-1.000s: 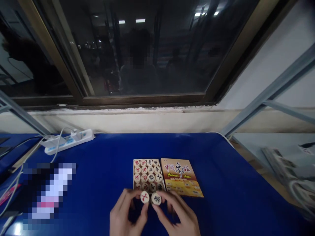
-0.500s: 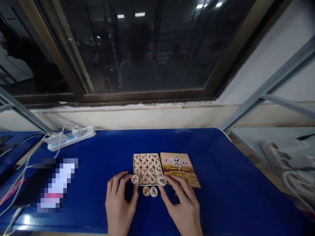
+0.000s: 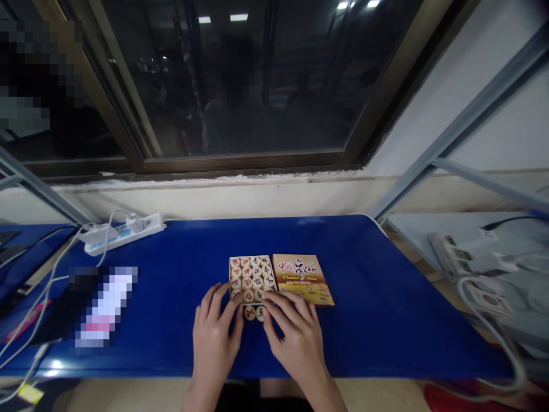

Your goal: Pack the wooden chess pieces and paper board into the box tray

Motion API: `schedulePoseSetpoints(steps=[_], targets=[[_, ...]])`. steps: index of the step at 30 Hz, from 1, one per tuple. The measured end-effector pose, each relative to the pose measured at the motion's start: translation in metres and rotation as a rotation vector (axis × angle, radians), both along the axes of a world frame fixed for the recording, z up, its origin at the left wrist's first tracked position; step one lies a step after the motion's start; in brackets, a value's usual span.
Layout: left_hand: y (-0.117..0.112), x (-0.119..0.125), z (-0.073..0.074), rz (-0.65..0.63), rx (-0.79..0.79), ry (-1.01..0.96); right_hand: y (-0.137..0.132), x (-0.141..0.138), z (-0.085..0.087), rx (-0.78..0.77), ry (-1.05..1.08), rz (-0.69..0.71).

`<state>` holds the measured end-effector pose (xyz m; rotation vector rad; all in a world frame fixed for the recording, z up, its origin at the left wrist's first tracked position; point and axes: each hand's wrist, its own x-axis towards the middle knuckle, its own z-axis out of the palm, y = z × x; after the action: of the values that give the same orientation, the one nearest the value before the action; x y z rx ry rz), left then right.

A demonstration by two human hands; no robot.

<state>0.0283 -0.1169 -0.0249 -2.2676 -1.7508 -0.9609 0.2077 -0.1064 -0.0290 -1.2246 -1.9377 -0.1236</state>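
Note:
A shallow box (image 3: 229, 269) holds rows of round Chinese chess pieces (image 3: 246, 282) with red or black characters. My left hand (image 3: 217, 329) is curled at its front-left corner, thumb and index finger closed about a red-marked chess piece (image 3: 234, 294). The curled fingers of my right hand (image 3: 295, 326) reach over the front-right corner and hide what is there. Two loose pieces lie in front of the box: a red-marked piece (image 3: 249, 313) and a black-marked piece (image 3: 259, 313), the latter partly covered by the right fingertips. The printed Chinese chess lid (image 3: 302, 280) lies right of the box.
A white power strip (image 3: 141, 229) with plugs and cables sits at the back left of the blue table (image 3: 364, 320). Left of my hands is a blurred dark and pale object (image 3: 107, 303). Metal struts (image 3: 412, 149) flank the table, and a window (image 3: 240, 91) is behind it.
Both hands have moved inward over the front corners of the box. The red piece in my left fingers is lower, within the corner; the right hand's black piece is hidden. The view has shifted.

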Motion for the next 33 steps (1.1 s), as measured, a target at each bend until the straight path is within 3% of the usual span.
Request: schedulePoseSetpoints(steps=[6,10,14,18,23,29,33], targets=[[-0.001,0.001,0.001,0.07,0.029,-0.017,-0.003,0.003,0.002,0.042,0.099,-0.037],[-0.018,0.005,0.0,0.093,0.09,-0.093,-0.016,0.004,-0.001,-0.028,0.156,0.02],[-0.038,0.014,-0.01,0.061,-0.025,-0.072,-0.027,0.002,-0.01,-0.188,0.13,-0.02],[-0.039,0.021,-0.017,0.176,-0.137,0.003,-0.026,0.001,-0.017,-0.23,0.088,-0.037],[-0.029,0.013,-0.013,0.054,-0.255,-0.02,-0.024,0.007,-0.016,-0.249,0.079,0.052],[-0.026,0.003,-0.01,-0.09,-0.302,-0.145,-0.024,0.013,-0.016,-0.408,0.126,0.15],[-0.019,0.006,-0.001,-0.042,-0.198,-0.288,-0.019,0.016,-0.008,-0.343,0.218,0.144]])
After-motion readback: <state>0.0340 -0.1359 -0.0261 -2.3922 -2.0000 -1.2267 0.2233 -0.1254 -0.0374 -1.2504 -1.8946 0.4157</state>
